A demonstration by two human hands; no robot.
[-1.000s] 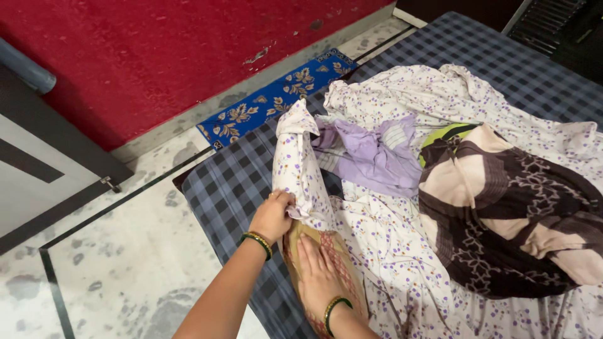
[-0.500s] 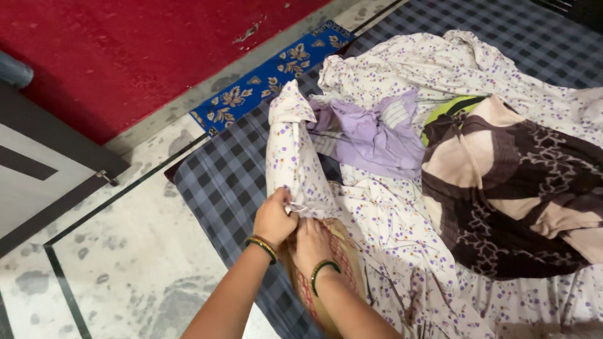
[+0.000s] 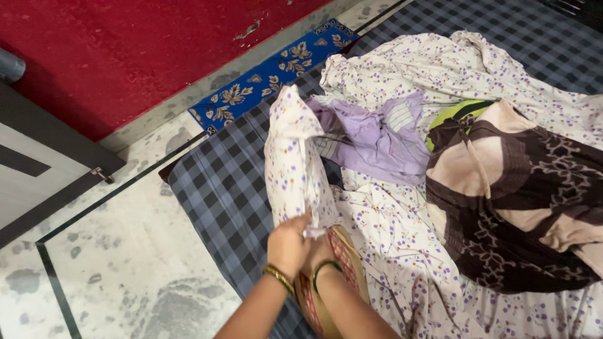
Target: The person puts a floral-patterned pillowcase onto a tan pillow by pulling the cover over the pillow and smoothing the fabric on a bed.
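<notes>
Gripping the open hem of the white pillow cover with small purple flowers [image 3: 292,166], my left hand [image 3: 287,246] is clamped on its lower edge, fingers curled tight into the cloth. My right hand [image 3: 317,256] sits just beside and partly behind the left one, pressed against the brown and red patterned pillow [image 3: 342,254]; I cannot tell whether its fingers are closed on anything, since the left hand hides them.

Half a second ago both hands were higher and the right hand's back was plain to see on the pillow; now the two hands have come lower and closer together, and the left covers most of the right. The cover's upper end stands up taller and fuller than before, leaning over the grey checked mattress [image 3: 220,182]. Less of the pillow shows than a second ago, when my right palm lay flat on it.

Pillow and cover sit at the mattress's near left edge, touching the rumpled white floral bedsheet [image 3: 402,232]. A lilac cloth [image 3: 377,138] lies beyond, beside a brown and cream patterned blanket [image 3: 502,201]. A blue floral mat [image 3: 270,78] lies on the speckled stone floor [image 3: 125,263] below the red wall [image 3: 125,50]. Both wrists carry bangles.
</notes>
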